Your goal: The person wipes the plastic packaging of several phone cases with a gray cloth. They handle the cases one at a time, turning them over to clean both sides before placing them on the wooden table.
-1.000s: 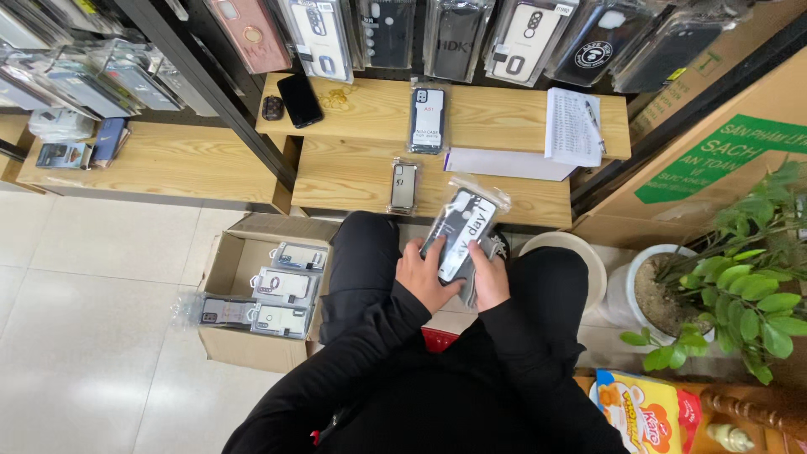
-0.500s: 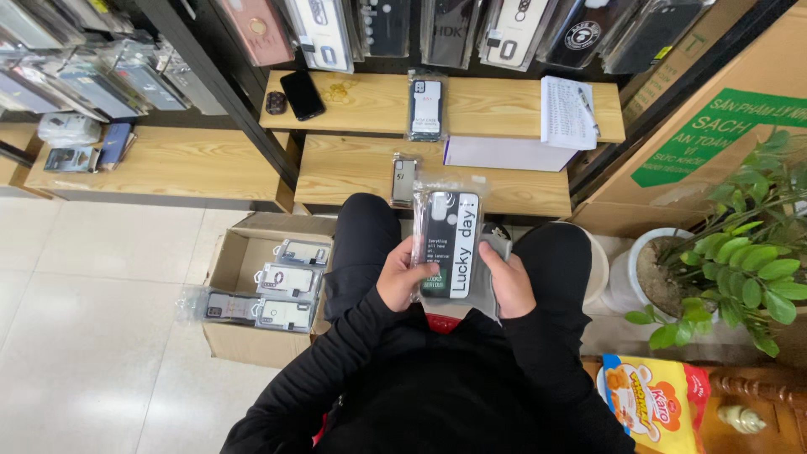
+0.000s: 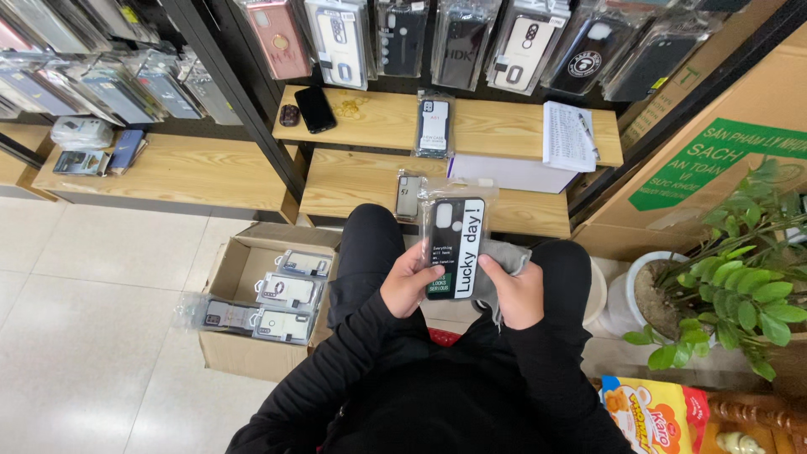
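Observation:
I hold a packaged phone case [image 3: 455, 244], black with a white stripe, in a clear plastic sleeve, upright over my lap. My left hand [image 3: 409, 282] grips its lower left edge. My right hand [image 3: 509, 291] holds its lower right edge together with a grey cloth [image 3: 507, 255] bunched behind the case. My legs in black trousers lie under both hands.
An open cardboard box [image 3: 244, 261] of packaged cases sits on the floor at my left. Wooden shelves [image 3: 361, 181] ahead hold two more packaged cases, a black phone [image 3: 315, 109] and a white notepad [image 3: 565, 134]. A potted plant [image 3: 740, 277] stands at right.
The case has been turned from tilted to upright and brought a little lower and closer to me. Both hands have kept hold of it.

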